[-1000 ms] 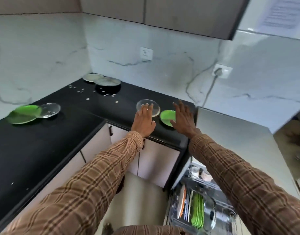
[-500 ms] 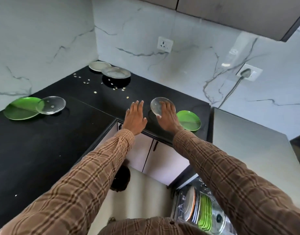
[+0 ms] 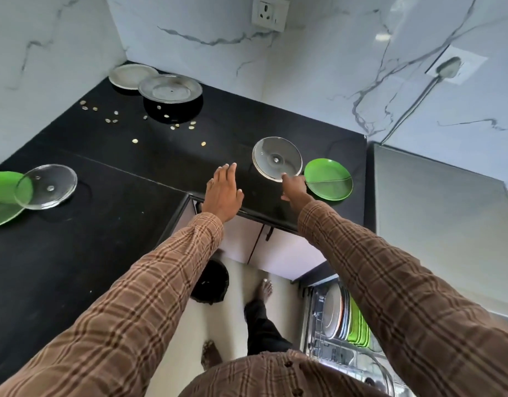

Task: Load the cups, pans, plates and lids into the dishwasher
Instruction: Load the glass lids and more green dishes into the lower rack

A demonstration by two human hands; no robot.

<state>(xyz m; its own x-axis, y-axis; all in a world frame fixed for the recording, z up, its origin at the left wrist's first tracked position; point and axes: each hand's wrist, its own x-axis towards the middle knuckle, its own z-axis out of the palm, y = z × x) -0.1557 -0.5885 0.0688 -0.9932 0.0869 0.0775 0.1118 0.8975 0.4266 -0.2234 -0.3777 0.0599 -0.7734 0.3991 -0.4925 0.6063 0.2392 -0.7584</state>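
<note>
Black counter point(image 3: 75, 267), two glass lids point(image 3: 277, 159), two green plates point(image 3: 328, 179)

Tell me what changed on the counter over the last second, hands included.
The right hand left the small green plate for the glass lid beside it and now grips its near rim, tilting it up. The left hand came off that lid and lies flat on the counter. The green plate and the other lids stayed put.

Left hand point(image 3: 222, 193) flat; right hand point(image 3: 294, 188) apparently pinching.

Head-worn, steeply down over countertop point(image 3: 75, 253)
</note>
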